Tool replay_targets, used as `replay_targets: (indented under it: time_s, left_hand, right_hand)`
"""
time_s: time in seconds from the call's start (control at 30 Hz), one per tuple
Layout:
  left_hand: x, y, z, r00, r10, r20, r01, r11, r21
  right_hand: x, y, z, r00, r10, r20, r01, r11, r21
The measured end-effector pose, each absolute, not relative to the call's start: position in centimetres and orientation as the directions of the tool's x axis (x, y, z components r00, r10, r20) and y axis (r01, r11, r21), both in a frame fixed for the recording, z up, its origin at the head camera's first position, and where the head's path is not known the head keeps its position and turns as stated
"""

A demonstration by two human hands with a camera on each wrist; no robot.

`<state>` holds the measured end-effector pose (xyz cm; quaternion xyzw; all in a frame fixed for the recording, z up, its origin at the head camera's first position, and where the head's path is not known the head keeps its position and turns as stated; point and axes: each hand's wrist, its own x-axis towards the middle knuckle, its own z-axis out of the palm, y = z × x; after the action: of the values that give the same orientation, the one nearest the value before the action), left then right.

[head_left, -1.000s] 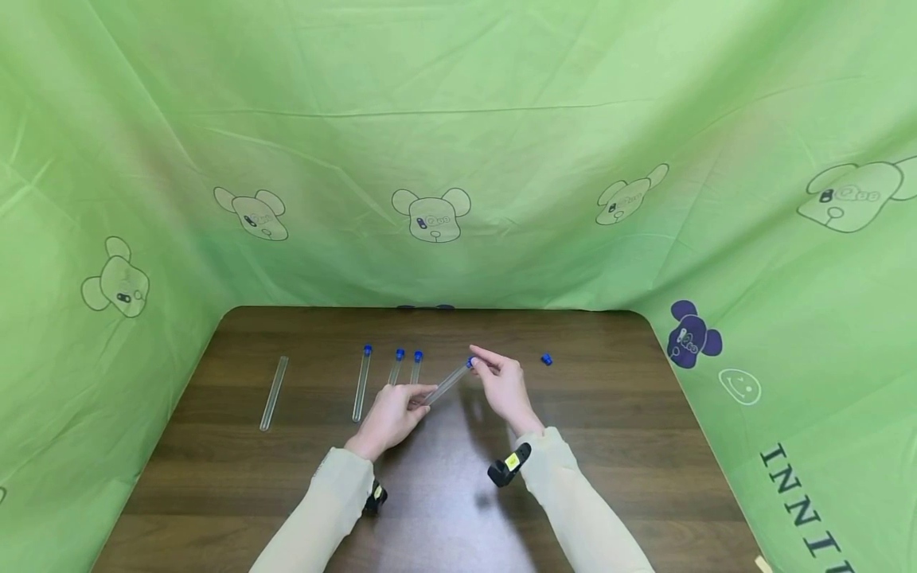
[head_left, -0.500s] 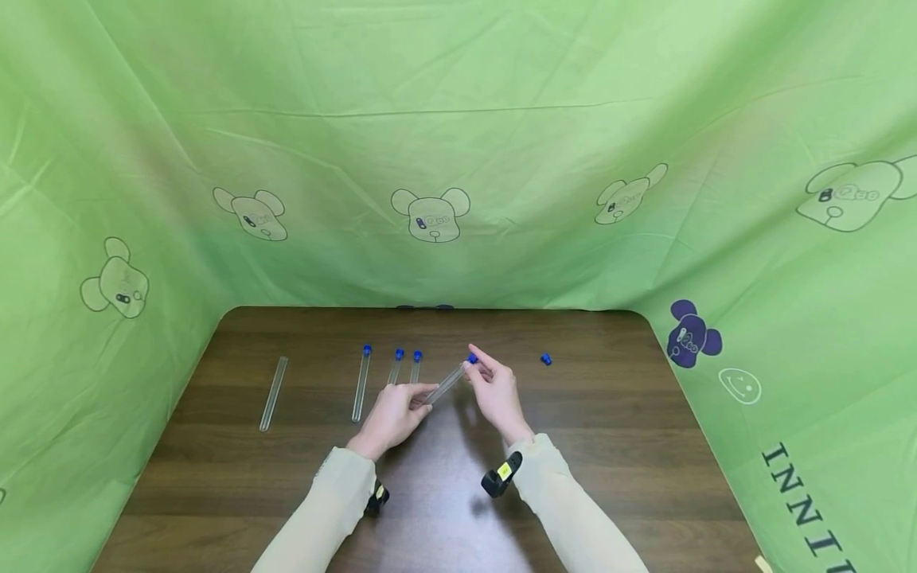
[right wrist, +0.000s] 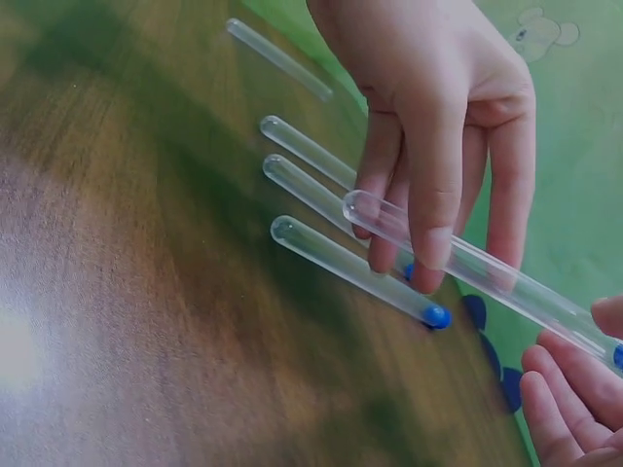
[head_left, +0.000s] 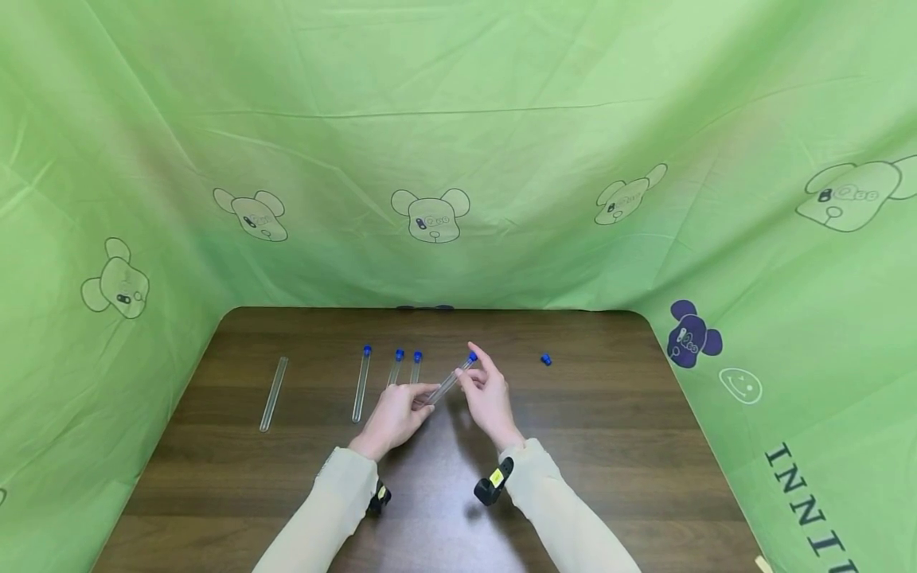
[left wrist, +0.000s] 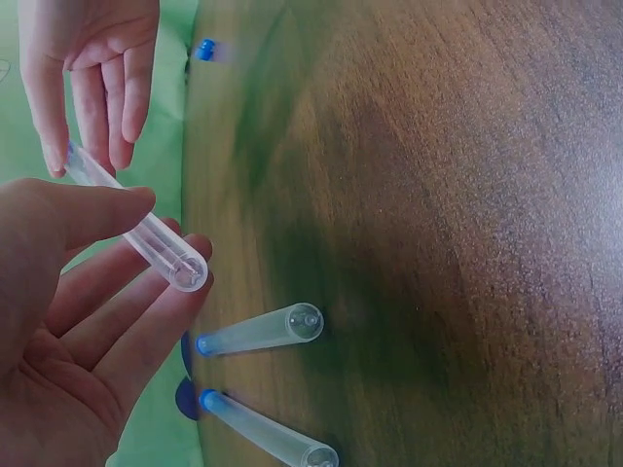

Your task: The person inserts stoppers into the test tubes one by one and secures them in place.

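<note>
A clear test tube [head_left: 446, 386] with a blue cap [head_left: 472, 358] is held tilted above the table, capped end up and to the right. My left hand [head_left: 390, 418] pinches it near the rounded bottom between thumb and fingers. At the upper end, my right hand [head_left: 490, 402] holds the tube just below the cap, its index finger reaching to the cap. In the right wrist view, the thumb and fingers flank the tube [right wrist: 526, 297] near its blue end. Behind my left hand lie capped test tubes [head_left: 416, 370], partly hidden by it.
Another capped test tube [head_left: 361, 386] lies left of my left hand. Farther left is a test tube without a cap [head_left: 274, 394]. A loose blue cap [head_left: 547, 359] lies on the brown wooden table [head_left: 609, 446] to the right. Green printed cloth [head_left: 430, 119] surrounds the table's back and sides.
My right hand has shifted left and slightly down along the tube, from the cap to just below it. The cap now shows more fully. My left hand has barely moved.
</note>
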<state>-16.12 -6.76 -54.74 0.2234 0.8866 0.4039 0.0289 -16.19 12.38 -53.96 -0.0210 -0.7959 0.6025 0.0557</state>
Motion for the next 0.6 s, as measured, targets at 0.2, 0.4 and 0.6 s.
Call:
replay_targets:
  time_s: [0.2, 0.4, 0.6]
  left_hand:
    - [-16.10, -6.63, -54.83, -0.892, 0.431, 0.138, 0.388, 0.570, 0.724]
    - [-16.11, -6.53, -54.83, -0.889, 0.434, 0.146, 0.399, 0.577, 0.713]
    - [-16.11, -6.43, -54.81, -0.887, 0.437, 0.150, 0.403, 0.574, 0.712]
  right_hand:
    - [-16.13, 12.28, -54.24, -0.990, 0.126, 0.068, -0.030, 0.283, -0.959]
    - [-16.10, 12.00, -54.07, -0.988, 0.146, 0.051, -0.010, 0.269, -0.963]
    - [-16.08, 11.94, -54.06, -0.987, 0.149, 0.059, -0.022, 0.236, -0.971]
